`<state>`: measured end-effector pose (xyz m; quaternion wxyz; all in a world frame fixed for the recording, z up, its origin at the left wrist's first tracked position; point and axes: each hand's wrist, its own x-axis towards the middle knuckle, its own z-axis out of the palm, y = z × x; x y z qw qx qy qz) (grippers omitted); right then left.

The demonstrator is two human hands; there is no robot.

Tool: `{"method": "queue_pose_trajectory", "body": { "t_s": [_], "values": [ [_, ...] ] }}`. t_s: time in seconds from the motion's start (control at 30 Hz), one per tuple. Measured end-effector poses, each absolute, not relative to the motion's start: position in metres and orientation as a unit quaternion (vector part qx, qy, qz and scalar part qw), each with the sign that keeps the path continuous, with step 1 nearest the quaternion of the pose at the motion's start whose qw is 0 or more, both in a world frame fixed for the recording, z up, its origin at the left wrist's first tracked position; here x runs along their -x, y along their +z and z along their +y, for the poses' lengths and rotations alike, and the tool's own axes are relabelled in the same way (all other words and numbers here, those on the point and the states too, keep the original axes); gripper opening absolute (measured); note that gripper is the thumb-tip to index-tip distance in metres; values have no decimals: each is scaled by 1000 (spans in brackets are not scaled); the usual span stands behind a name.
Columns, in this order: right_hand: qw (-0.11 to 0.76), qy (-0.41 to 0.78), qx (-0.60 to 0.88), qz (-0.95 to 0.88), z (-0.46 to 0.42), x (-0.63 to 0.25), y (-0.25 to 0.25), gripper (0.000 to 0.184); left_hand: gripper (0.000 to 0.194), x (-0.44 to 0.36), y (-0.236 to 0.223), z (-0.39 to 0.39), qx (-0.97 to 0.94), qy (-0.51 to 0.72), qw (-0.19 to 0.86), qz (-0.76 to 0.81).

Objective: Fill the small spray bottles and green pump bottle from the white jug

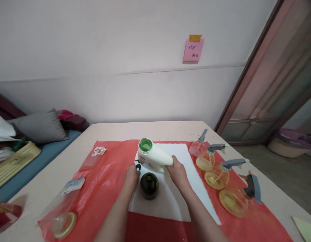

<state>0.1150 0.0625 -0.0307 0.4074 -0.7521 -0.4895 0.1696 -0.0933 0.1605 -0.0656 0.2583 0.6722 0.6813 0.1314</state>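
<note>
Head view: the right hand (177,171) was closed on the right end of the jug (160,156), held tilted above the cloth (196,188). The left hand (132,176) was half-curled by a black part (138,165); its hold could not be determined. Good handling, in judgement, required a firm grip, steady angle and clearance from the dark bottle (149,186).

Beyond the dark round bottle (149,186), a tilted white container (159,156) blocks the way. Nearer the viewer, white cloth (158,210) lies open between two forearms. Far right, four spray bottles (217,176) form a barrier; far left, plastic packets (72,190).
</note>
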Motion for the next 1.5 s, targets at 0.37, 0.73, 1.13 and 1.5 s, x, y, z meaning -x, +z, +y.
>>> {"method": "queue_pose_trajectory", "body": {
  "t_s": [0.37,0.73,1.13,1.5],
  "values": [
    [354,188,781,-479,66,-111,-20,13,24,133,52,153,-511,526,267,625],
    [372,217,771,-469,66,-108,-20,14,32,65,153,126,-632,628,222,397],
    [400,218,743,-490,66,-111,-21,21,36,67,154,132,-552,712,238,363],
    [422,217,723,-501,66,-128,-30,46,29,94,53,82,-493,606,359,511]
  ]
}}
